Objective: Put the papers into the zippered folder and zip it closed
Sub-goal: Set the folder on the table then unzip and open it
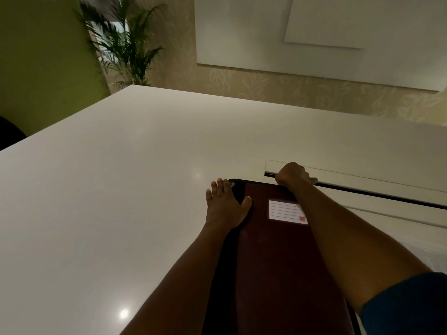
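Note:
A dark maroon zippered folder (pixel 278 257) with a black spine and a white lined label (pixel 286 211) lies flat on the white table (pixel 121 189), running away from me. My left hand (pixel 226 206) presses flat on the folder's far left corner, fingers straight, thumb on the cover. My right hand (pixel 294 175) is curled at the folder's far edge, fingers closed over it; the zipper pull itself is hidden under the hand. No loose papers show.
A long cable slot with a dark gap (pixel 375 192) is cut into the table just beyond and right of the folder. A potted palm (pixel 128 44) stands past the far left corner. A dark chair edge (pixel 9 134) shows at left.

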A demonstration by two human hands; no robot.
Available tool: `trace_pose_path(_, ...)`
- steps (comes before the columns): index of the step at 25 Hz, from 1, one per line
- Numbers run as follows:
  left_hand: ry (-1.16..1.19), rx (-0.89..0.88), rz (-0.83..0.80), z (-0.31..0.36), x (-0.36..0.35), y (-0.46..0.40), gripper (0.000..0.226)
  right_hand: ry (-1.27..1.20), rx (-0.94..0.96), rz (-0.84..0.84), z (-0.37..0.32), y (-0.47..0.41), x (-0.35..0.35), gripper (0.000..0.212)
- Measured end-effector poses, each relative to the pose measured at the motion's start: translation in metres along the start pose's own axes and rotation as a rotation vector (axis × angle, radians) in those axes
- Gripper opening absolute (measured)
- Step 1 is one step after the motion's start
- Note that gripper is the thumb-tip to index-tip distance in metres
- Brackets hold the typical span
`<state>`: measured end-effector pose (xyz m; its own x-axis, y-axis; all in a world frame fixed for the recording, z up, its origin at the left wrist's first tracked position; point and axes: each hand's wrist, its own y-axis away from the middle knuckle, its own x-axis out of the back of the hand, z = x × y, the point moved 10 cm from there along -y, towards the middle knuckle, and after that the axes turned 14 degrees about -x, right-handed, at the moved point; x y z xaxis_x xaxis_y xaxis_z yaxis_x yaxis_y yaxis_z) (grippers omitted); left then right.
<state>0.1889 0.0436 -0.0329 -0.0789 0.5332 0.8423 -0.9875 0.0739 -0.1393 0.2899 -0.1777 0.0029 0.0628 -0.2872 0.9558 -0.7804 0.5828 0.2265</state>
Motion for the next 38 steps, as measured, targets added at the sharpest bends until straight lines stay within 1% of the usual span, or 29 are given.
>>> trace_pose_path(3,-0.026,-0.002,-0.006,-0.003,-0.002,-0.002,0.091,-0.014,-0.036,0.038,0.042,-0.018,0.015,0.012)
trace_pose_path(5,-0.049,-0.004,0.0,-0.003,-0.001,-0.003,0.09,-0.062,-0.07,0.029,0.072,-0.031,0.025,0.011)
trace_pose_path(6,-0.056,-0.003,0.001,-0.003,-0.001,-0.004,0.09,-0.097,-0.088,0.008,0.085,-0.037,0.027,0.013)
trace_pose_path(8,-0.067,-0.001,-0.011,-0.003,-0.001,-0.007,0.09,-0.158,-0.113,-0.033,0.104,-0.038,0.025,0.033)
trace_pose_path(9,-0.084,-0.004,-0.008,-0.004,0.0,-0.007,0.09,-0.201,-0.115,-0.047,0.11,-0.037,0.023,0.037)
trace_pose_path(10,-0.094,-0.005,-0.003,-0.004,0.0,-0.006,0.089,-0.256,-0.105,-0.049,0.113,-0.034,0.023,0.034)
trace_pose_path(12,-0.089,-0.009,0.0,-0.004,0.0,-0.006,0.089,-0.357,-0.018,-0.042,0.118,-0.029,0.025,0.019)
trace_pose_path(13,-0.092,-0.014,0.003,-0.004,0.0,-0.007,0.089,-0.373,0.056,-0.035,0.119,-0.027,0.028,0.016)
trace_pose_path(16,-0.101,-0.021,0.012,-0.002,0.001,-0.007,0.088,-0.344,0.315,0.023,0.114,-0.018,0.034,0.019)
trace_pose_path(18,-0.105,-0.024,0.012,-0.002,0.0,-0.008,0.088,-0.313,0.454,0.04,0.108,-0.008,0.034,0.021)
trace_pose_path(20,-0.106,-0.03,0.017,-0.002,0.0,-0.007,0.088,-0.238,0.563,0.022,0.098,-0.002,0.03,0.026)
trace_pose_path(22,-0.101,-0.035,0.02,-0.002,0.0,-0.007,0.087,-0.234,0.643,-0.025,0.091,0.002,0.03,0.029)
trace_pose_path(23,-0.1,-0.035,0.021,-0.002,0.0,-0.007,0.087,-0.25,0.654,-0.041,0.09,0.002,0.032,0.031)
trace_pose_path(25,-0.099,-0.033,0.023,-0.002,0.001,-0.007,0.088,-0.252,0.637,-0.022,0.094,-0.001,0.036,0.033)
trace_pose_path(27,-0.096,-0.032,0.027,-0.002,0.001,-0.008,0.088,-0.248,0.609,0.02,0.098,-0.006,0.036,0.027)
trace_pose_path(30,-0.092,-0.032,0.034,-0.002,0.001,-0.008,0.088,-0.311,0.569,0.055,0.103,-0.012,0.037,0.015)
trace_pose_path(32,-0.095,-0.036,0.036,-0.003,0.002,-0.008,0.088,-0.334,0.56,0.074,0.104,-0.011,0.036,0.012)
trace_pose_path(35,-0.081,-0.033,0.026,-0.002,0.001,-0.007,0.089,-0.338,0.538,0.116,0.112,-0.005,0.037,0.012)
trace_pose_path(38,-0.068,-0.034,0.021,-0.001,0.002,-0.006,0.089,-0.339,0.509,0.14,0.123,0.003,0.036,0.019)
